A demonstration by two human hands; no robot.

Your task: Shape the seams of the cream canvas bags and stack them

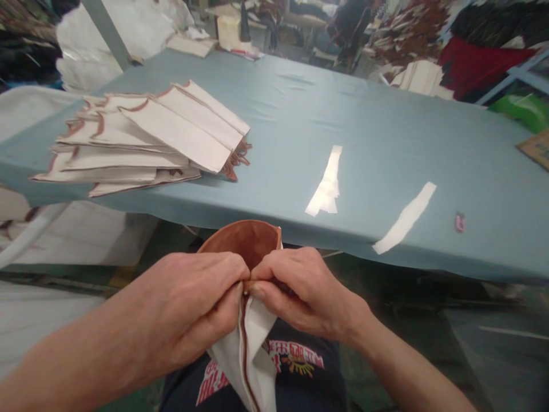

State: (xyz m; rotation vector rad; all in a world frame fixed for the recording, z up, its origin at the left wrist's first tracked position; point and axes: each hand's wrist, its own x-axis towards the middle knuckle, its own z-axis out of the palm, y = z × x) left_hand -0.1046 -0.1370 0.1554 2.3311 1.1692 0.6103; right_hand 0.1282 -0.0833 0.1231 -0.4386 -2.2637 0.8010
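A white leather boot shaft (260, 320) with a brown lining (244, 240) is held close to my body, its curved top edge facing the table. My left hand (206, 297) pinches the piece at a brown-edged seam. Right beside it, my right hand (291, 286) pinches the same seam, thumb and fingertips pressed together. The fingertips of both hands nearly meet there. A brown line runs down the white leather below them. What exactly lies between the fingertips is too small to make out.
On the blue-covered table (364, 131), a pile of similar white, brown-edged pieces (146, 131) lies at left. White strips (326, 186) and another strip (405, 217) lie nearer, with a small pink object (460, 222) at right. A person (347, 26) sits beyond the table.
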